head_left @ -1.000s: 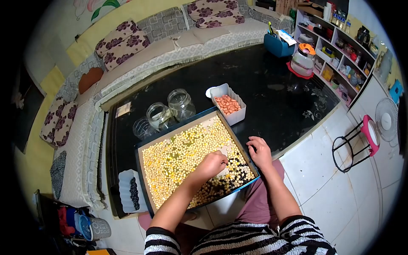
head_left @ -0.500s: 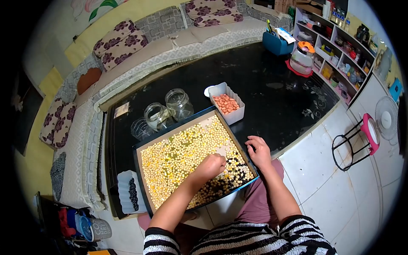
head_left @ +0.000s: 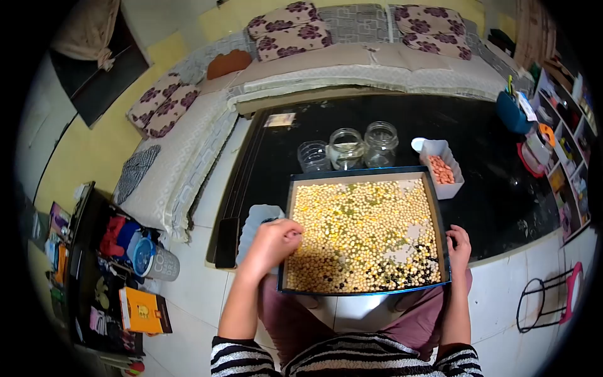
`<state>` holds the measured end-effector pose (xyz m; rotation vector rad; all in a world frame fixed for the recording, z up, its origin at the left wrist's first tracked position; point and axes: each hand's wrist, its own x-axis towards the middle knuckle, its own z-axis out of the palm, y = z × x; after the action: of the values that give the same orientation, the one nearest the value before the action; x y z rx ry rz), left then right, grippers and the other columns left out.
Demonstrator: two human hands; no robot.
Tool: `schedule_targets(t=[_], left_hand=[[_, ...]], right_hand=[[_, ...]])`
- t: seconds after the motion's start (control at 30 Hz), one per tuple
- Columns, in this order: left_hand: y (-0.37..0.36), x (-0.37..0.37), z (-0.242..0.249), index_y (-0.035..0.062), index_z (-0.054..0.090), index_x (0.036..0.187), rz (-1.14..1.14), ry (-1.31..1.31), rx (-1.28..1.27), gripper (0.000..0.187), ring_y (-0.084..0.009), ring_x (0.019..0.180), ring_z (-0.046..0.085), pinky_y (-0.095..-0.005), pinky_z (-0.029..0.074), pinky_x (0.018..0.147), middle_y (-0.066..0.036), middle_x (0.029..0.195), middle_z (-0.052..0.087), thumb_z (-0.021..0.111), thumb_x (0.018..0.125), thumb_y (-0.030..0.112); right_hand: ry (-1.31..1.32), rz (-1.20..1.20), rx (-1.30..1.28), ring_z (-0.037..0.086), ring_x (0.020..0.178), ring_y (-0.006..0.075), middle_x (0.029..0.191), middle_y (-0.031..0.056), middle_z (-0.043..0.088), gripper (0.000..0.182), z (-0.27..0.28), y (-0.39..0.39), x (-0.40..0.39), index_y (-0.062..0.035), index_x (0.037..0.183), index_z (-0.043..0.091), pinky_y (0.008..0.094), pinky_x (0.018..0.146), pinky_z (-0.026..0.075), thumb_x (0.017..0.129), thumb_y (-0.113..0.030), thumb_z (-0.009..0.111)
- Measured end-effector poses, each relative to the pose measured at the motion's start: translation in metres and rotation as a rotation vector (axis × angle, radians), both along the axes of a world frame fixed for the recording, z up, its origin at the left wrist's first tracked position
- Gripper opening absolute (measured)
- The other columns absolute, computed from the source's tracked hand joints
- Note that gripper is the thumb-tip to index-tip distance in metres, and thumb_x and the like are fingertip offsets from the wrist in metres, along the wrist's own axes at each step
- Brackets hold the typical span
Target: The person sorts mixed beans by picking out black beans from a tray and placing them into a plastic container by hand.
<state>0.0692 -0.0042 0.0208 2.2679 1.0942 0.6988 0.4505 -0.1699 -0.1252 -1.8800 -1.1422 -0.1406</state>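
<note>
A shallow box (head_left: 364, 171) with dark blue edges lies across my lap and the table's near edge. Pale yellow beans (head_left: 370, 217) cover most of its bottom, mixed with yellow kernels and small green beans. Black beans (head_left: 429, 257) gather toward its near right corner. My left hand (head_left: 274, 244) is closed over the box's left wall, its fingertips pinched together; whatever they hold is hidden. Behind that hand stands a whitish ribbed plastic container (head_left: 251, 226), partly covered, with something dark inside. My right hand (head_left: 460, 247) rests by the right wall, fingers loosely bent and apart, holding nothing visible.
Behind the box on the black table (head_left: 389, 110) stand clear jars (head_left: 346, 149) and a plastic tub (head_left: 453, 191) of reddish peanuts (head_left: 441, 169). A dark phone-like slab (head_left: 227, 242) lies at the left table edge. A stool (head_left: 568, 292) stands at right.
My left hand has moved from above the black beans to the box's left wall, still closed. The right hand stays by the right wall. The view has turned left.
</note>
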Motion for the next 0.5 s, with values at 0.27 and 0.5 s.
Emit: schedule_targets(t=[0.27,0.5], left_hand=[[0.005,-0.072,-0.015,-0.0005,0.065,0.084,0.225,0.054,-0.125,0.015,-0.0167,0.060,0.060,-0.0262,0.049,0.059,-0.012,0.072,0.063,0.067,0.070,0.004],[0.006,-0.043,-0.008,-0.0003,0.066,0.085,0.134,-0.032,0.048,0.014,-0.0100,0.059,0.057,-0.0227,0.046,0.056,-0.008,0.074,0.063,0.067,0.072,0.003]], right_hand=[[0.049,-0.015,-0.024,0.057,0.094,0.0276,0.103,0.0129,0.059,0.011,-0.003,0.001,0.001,-0.0017,0.083,0.060,0.0325,0.080,0.045,0.072,0.002,0.057],[-0.048,-0.009,-0.012,0.058,0.093,0.0278,0.101,0.0121,0.061,0.010,-0.009,0.001,0.005,-0.0041,0.082,0.063,0.0338,0.081,0.046,0.073,0.000,0.058]])
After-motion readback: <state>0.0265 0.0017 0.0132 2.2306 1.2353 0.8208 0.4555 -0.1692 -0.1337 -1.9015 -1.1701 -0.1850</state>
